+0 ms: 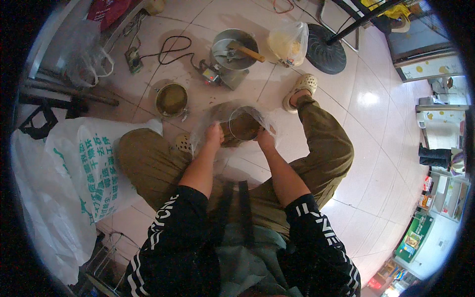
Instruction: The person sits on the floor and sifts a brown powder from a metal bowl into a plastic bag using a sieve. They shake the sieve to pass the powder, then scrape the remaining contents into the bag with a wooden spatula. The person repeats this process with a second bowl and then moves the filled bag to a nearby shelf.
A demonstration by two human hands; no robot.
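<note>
Between my bent knees is a clear plastic bag [203, 129] around a round, thin-rimmed vessel [243, 123] showing brown contents, perhaps powder; whether it is a sieve or bowl, I cannot tell. My left hand [213, 133] is closed on the bag at its left side. My right hand [264, 136] grips the right side at the vessel's rim, fingertips partly hidden. A small metal pot [171, 99] of brown powder sits ahead on the left. Farther forward, a wooden-handled tool [246, 51] lies across a larger steel bowl [227, 62] on a metal appliance [231, 79] with a cord.
A large white sack [59, 188] lies at my left, beside a wire rack [106, 262]. Ahead are a power strip [133, 60], a tied bag [287, 42] and a black round stand base [325, 52]. Tiled floor [376, 148] stretches right toward shelving [445, 193].
</note>
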